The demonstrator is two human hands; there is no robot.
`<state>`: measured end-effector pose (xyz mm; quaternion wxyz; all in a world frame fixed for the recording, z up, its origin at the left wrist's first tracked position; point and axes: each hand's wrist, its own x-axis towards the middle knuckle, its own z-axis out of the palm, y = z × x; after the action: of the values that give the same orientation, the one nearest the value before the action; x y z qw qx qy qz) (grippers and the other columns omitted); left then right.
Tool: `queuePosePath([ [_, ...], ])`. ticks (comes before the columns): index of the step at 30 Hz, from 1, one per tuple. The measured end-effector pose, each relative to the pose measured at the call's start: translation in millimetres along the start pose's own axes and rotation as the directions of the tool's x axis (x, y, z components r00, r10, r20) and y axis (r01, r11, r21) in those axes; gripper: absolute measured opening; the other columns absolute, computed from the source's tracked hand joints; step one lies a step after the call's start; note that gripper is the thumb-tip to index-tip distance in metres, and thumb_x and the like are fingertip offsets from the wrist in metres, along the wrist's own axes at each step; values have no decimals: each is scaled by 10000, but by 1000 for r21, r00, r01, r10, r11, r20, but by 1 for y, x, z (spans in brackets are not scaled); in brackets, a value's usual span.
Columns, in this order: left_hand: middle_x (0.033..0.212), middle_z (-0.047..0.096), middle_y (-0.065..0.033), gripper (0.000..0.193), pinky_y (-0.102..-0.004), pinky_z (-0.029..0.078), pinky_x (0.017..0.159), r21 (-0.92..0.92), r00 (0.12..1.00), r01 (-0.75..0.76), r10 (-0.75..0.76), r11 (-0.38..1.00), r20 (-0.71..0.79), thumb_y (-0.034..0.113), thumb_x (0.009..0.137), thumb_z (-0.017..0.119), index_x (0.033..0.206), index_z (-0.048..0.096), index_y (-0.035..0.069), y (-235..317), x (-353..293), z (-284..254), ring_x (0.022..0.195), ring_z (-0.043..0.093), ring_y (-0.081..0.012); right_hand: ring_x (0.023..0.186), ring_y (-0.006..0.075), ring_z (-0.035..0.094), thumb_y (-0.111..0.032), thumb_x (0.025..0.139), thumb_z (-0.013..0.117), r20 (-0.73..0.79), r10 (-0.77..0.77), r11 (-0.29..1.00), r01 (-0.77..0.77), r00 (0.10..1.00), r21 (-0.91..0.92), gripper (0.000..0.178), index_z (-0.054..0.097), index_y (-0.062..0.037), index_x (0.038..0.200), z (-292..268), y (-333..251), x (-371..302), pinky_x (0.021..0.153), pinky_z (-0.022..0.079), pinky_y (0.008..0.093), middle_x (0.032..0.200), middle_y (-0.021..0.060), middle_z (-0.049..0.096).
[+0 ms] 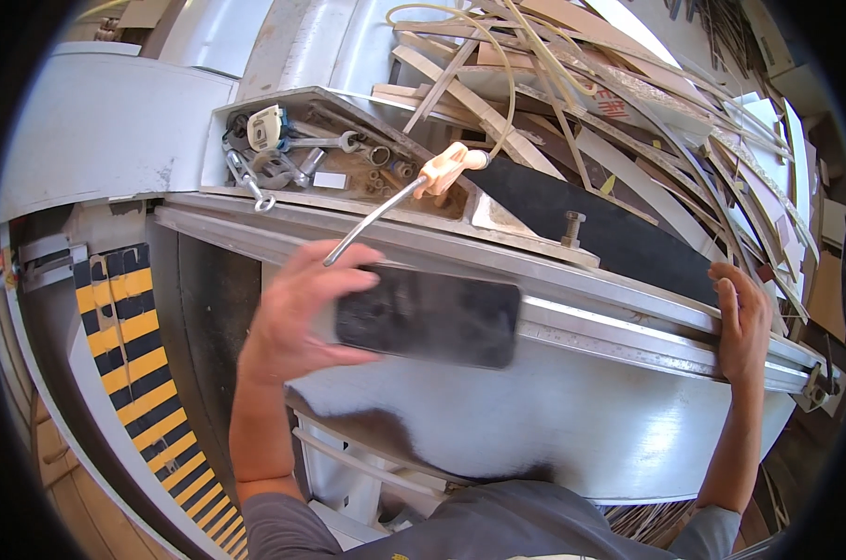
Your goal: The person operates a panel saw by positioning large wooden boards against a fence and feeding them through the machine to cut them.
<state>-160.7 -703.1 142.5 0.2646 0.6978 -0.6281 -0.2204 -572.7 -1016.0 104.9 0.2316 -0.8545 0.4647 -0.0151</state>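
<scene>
A dark smartphone (428, 315), slightly blurred, is gripped at its left end by my left hand (283, 313), thumb below and fingers above. It is held level over the metal rail (619, 341), its dark glossy face up. Far to the right, my right hand (746, 322) lies over the rail's right end, fingers stretched out and nothing seen in them. Just beyond the phone, an orange air blow gun (449, 171) rests across the tool tray (372, 207). Its thin metal nozzle points toward my left hand, and a yellowish hose runs from its back.
Wrenches (316, 143) and loose metal parts lie in the tray. A bolt (572, 229) stands upright near the tray's right end. Wood strips (498, 117) pile up behind. At left runs a yellow-and-black striped panel (148, 373); a pale metal surface (572, 420) lies before me.
</scene>
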Motion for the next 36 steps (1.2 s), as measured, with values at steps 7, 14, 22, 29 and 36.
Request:
queuePosePath([
  [7,1332,687,-139,816,-392,458,1125,-188,937,278,-309,942,-162,41,467,996,1164,573,78,-38,-53,-79,1267,634,-276,1096,378,701,-462,1075,467,6,16,999,-16,1000,-36,560,737,20,1167,1,1,0,999,504,437,1178,219,749],
  [14,1274,709,-109,699,-367,450,1122,-177,901,373,-401,911,-166,22,545,962,1105,545,67,-56,-36,-103,1211,643,-223,1080,405,695,-500,1077,453,-13,-1,1000,1,1000,-18,597,737,19,1155,1,2,-1,977,501,448,1149,228,749],
  [22,1147,717,-73,541,-345,499,1033,-35,907,420,-421,907,-23,73,642,903,1076,581,50,-60,27,-86,1114,644,-212,1091,407,682,-533,1085,427,-15,2,999,-2,1000,-33,616,738,-5,1156,1,5,-3,987,487,456,1144,213,747],
  [29,1168,684,-66,529,-352,470,1076,-36,870,488,-483,872,104,108,708,892,1144,604,30,-67,48,-68,1156,627,-214,1088,410,678,-511,1088,435,-16,-7,1000,6,1000,-24,591,734,-6,1154,-1,3,-3,981,487,467,1138,212,743],
  [36,1204,690,-72,522,-350,443,1075,-182,823,556,-568,811,-16,92,693,878,1051,499,92,-86,26,-94,1157,586,-207,1072,414,681,-457,1089,459,-22,-28,1000,27,999,-8,527,729,-7,1136,-1,0,-3,969,493,459,1109,212,742],
])
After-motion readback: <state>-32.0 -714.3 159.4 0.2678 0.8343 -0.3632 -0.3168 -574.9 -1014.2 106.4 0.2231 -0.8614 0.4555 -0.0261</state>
